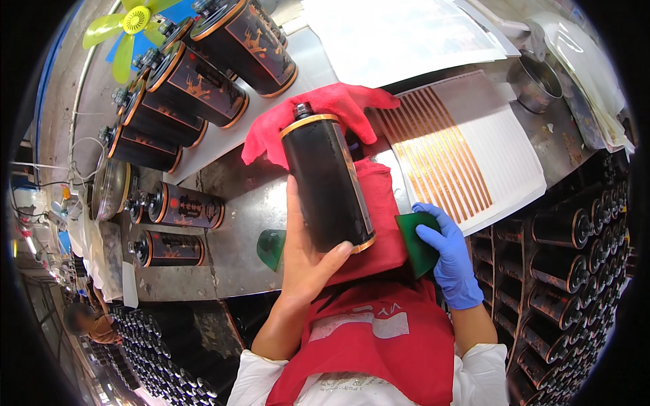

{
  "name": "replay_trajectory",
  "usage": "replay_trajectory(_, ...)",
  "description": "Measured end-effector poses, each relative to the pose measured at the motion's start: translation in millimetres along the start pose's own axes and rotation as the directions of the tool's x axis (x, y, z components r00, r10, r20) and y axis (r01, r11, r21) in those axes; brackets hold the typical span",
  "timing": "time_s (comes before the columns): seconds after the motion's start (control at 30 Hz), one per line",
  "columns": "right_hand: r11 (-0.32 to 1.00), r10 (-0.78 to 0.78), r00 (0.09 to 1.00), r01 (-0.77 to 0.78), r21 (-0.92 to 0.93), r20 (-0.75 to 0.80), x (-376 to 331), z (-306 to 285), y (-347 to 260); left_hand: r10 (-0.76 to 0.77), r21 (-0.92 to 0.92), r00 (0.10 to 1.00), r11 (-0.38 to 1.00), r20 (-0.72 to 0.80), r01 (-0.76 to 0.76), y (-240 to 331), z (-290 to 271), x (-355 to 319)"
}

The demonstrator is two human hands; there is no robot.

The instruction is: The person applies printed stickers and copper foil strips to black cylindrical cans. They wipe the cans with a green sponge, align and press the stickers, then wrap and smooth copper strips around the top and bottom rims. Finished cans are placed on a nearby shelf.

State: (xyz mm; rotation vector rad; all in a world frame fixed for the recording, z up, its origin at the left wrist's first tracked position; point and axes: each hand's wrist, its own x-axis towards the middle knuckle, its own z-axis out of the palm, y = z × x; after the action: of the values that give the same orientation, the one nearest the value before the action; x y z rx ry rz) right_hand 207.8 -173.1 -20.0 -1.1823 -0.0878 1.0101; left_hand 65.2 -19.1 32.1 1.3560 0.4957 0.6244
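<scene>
My bare left hand [302,254] is closed round the lower part of a black bottle [323,179] with gold bands at both ends. The bottle leans, its narrow dark neck toward the far side, above red cloths on the metal table. In a blue glove, my right hand [452,260] pinches a flat green scraper [414,238] between thumb and fingers, to the right of the bottle and apart from it. A second green piece [271,249] lies just left of my left wrist. Beyond the bottle is a crumpled red cloth [335,101]; another red cloth [376,193] is partly hidden behind it.
A white sheet with gold strips [450,149] lies at the right. Behind it are white papers [399,37] and a metal pot [536,81]. Several labelled black bottles [200,84] stand at the left, near a green fan [135,21]. Bottle-filled racks [558,264] flank the lower right.
</scene>
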Motion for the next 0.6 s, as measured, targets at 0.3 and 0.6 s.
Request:
replay_trajectory(0.3,1.0,-0.001,1.0,0.001,-0.021,0.021,0.9,5.1,1.5,-0.099,-0.138,0.995,0.985,0.004,0.098,7.2,12.0,-1.1)
replay_trajectory(0.6,0.949,-0.213,0.976,0.197,-0.248,-0.039,-21.0,19.1,-14.5,0.039,0.458,0.989,0.883,0.142,-0.101,-3.9,-13.8,-8.4)
